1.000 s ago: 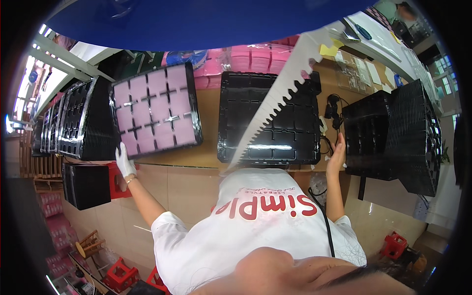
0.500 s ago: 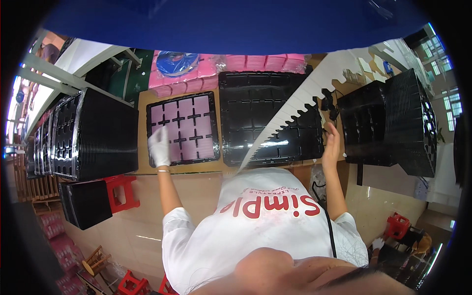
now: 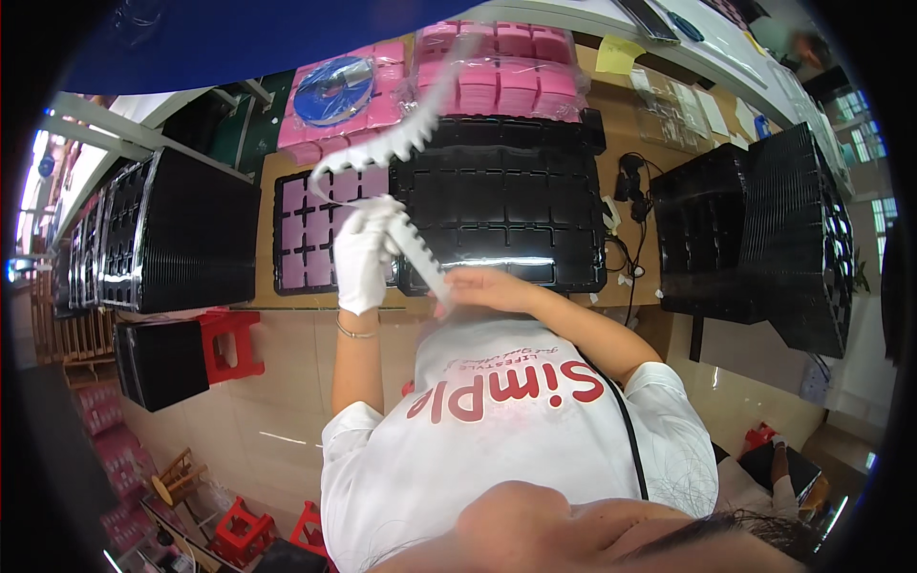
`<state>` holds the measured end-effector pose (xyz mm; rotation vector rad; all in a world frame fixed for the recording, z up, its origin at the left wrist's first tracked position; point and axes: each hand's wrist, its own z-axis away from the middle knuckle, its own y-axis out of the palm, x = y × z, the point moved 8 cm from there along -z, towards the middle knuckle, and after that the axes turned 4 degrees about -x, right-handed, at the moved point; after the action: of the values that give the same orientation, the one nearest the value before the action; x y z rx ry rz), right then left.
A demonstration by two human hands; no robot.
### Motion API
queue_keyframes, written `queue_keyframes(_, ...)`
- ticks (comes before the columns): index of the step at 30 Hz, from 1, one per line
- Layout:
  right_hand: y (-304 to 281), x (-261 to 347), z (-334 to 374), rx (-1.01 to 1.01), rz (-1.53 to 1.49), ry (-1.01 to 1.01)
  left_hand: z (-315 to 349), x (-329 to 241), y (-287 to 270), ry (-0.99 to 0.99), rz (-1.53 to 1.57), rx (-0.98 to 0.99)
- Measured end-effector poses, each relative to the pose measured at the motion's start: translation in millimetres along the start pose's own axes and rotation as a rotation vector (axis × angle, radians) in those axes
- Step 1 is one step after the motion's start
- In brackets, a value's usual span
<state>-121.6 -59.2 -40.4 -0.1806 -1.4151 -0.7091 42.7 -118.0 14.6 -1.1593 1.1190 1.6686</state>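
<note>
In the head view, looking down, the person's left hand (image 3: 363,256) wore a white glove and was closed around a long white toothed strip (image 3: 406,153). The strip was bent like a hook. One end ran up and away from the glove, over the pink foam blocks (image 3: 497,57) at the back of the bench. The other end came down and to the right, toward the person's chest. The bare right hand (image 3: 487,286) sat at that lower end, just right of the glove. It looked like its fingers pinched the strip's tip, but the grip was partly hidden, so it was hard to tell for sure. So the strip's long way ran from far and high to near and low, with both hands close together at the near part. Right behind the hands lay a big black tray (image 3: 506,210) with many empty pockets. To its left was a smaller tray with pink squares (image 3: 310,229). Stacks of black trays (image 3: 181,244) stood on the left, and more black tray stacks (image 3: 764,229) stood on the right. A red stool (image 3: 229,344) sat on the floor
</note>
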Motion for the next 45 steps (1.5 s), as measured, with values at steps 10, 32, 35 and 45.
queue_keyframes(10, -33.0, 18.6, -2.5, -0.234, -0.105, 0.058, 46.4, 47.9, 16.4, 0.320, -0.463, 0.274)
queue_keyframes(32, -68.6, 44.6, 42.8, -0.765, 0.618, -0.367, 33.2, 102.1, 19.8, -0.234, 0.104, -0.114)
queue_keyframes(35, -69.9, 58.6, 18.0, -0.463, 0.653, -0.472, 31.7, 89.2, -2.8, -0.124, 0.033, -0.294)
queue_keyframes(45, -251.5, 53.8, -187.8, -0.629, 0.922, -0.197, 29.4, 87.2, 15.3, -0.231, -0.216, -0.028)
